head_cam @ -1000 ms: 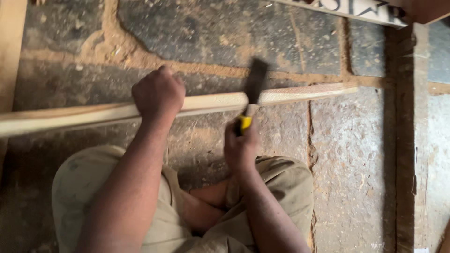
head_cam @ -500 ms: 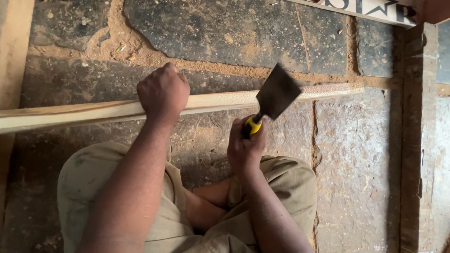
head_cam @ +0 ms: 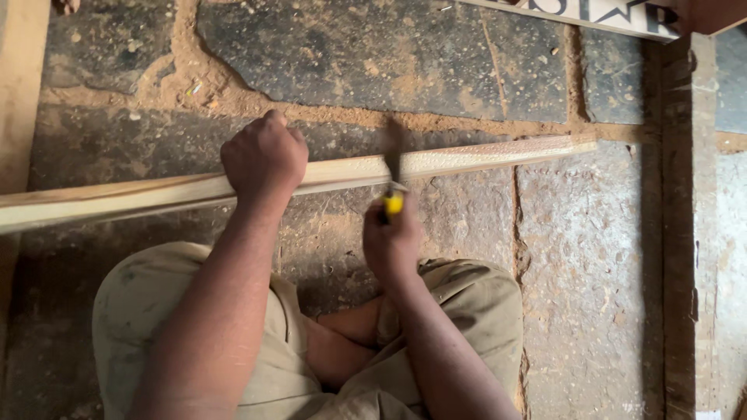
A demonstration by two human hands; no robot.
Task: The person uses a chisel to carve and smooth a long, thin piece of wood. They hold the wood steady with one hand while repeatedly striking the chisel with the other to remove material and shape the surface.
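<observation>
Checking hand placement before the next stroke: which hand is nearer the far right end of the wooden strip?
Right. The right hand holds the chisel just below the wooden strip, nearer that end; the left hand grips the strip farther left.

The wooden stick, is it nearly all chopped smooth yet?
Partly. The long pale wooden strip looks rough and chipped from the blade out to its right end, so that part seems worked. In hand: the left hand grips the strip while the right hand sets the yellow-handled flat-bladed tool edge-on against it. The stretch left of the left hand looks smooth, so probably untouched.
</observation>
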